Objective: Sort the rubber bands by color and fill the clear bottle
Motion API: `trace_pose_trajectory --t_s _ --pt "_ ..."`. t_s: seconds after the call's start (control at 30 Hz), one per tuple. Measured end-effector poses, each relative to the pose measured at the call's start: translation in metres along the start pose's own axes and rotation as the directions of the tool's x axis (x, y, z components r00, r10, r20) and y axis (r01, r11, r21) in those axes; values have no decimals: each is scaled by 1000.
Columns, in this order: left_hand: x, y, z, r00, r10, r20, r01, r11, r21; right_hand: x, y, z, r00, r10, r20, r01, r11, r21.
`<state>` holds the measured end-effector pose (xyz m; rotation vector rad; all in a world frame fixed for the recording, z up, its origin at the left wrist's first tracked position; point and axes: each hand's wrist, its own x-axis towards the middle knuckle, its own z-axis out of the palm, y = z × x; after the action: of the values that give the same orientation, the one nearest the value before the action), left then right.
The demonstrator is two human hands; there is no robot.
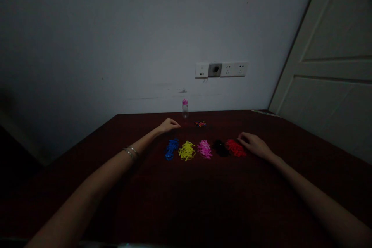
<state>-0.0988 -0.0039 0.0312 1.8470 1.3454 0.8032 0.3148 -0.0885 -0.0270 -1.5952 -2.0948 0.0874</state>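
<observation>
Thin coloured strips (188,150) lie in a row of single-colour piles across the centre of the frame, on a dark red table (145,205). From left to right: blue pile (172,148), yellow pile (186,151), pink pile (205,149), black pile (221,148), red pile (236,148). Above the row, just right of frame centre, sits a smaller mixed cluster (200,124); to its upper left stands an upright clear bottle (185,109) with a pink top.

Handling guidance (judgement):
1. Pinch strips lightly between thumb and forefinger; thin, loose pieces are likely to cling or tangle.
2. Draw from the edge of a pile to limit disturbance of adjacent colours. Black and red lie closest, so strays are likeliest there.
3. Route the left forearm clear of the blue pile, and keep the left fingers clear of the bottle, which could tip.

Hand pose:
- Left hand (168,125): extended from the lower left, bracelet (132,152) at the wrist, fingers pointing right, below and left of the bottle. The fingertips appear close together; whether they meet or grip a strip cannot be determined.
- Right hand (255,145): extended from the lower right, fingers bent, tips at the upper right edge of the red pile. Contact, fingertip gap and any held strip cannot be determined in the dim light.
</observation>
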Motion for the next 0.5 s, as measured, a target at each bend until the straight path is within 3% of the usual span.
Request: trace_pose_trajectory --t_s 0.2,0.37,0.5 --pt "25 -32 -1 949 -143 -283 99 982 -162 0 0 0 1000 9 13 -9 1000 -29" --pt "26 -54 5 906 -100 -411 73 994 -82 1 0 1 1000 17 12 -16 999 -43" --pt "24 -62 5 894 -65 -442 22 994 -103 0 -2 -1 1000 22 21 -21 998 -51"
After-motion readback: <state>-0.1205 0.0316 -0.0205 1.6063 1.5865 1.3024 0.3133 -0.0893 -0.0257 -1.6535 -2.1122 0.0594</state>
